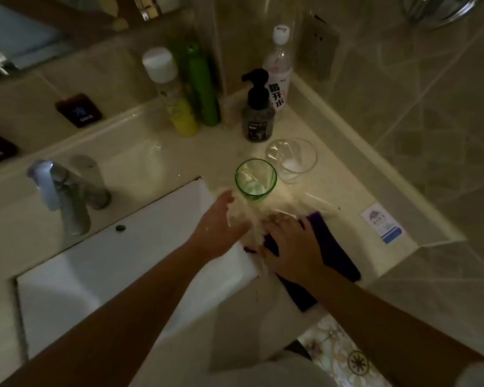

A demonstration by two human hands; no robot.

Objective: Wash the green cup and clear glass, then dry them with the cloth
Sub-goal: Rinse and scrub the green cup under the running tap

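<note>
**Both vessels parked on the desk, hands at the cloth**

Green cup [255,178] stands upright on the desk [344,188] just right of the sink [140,247], near its right rim. Clear glass [291,159] stands upright just beside it, toward the back corner; whether the 2 touch I cannot tell.

Left hand [221,222] lies just in front of the cup on a pale patch, glare or wet cloth, I cannot resolve which. Its fingers look loosely extended, gripping nothing I can make out. Right hand [294,241] rests palm down on the purple cloth [336,252] at the desk's front edge, fingers spread flat.

Tap [56,191]: no running water visible.

Judgement: washing probably finished, since both vessels sit out of the sink. Drying of both seems outstanding, cloth not yet lifted.
</note>
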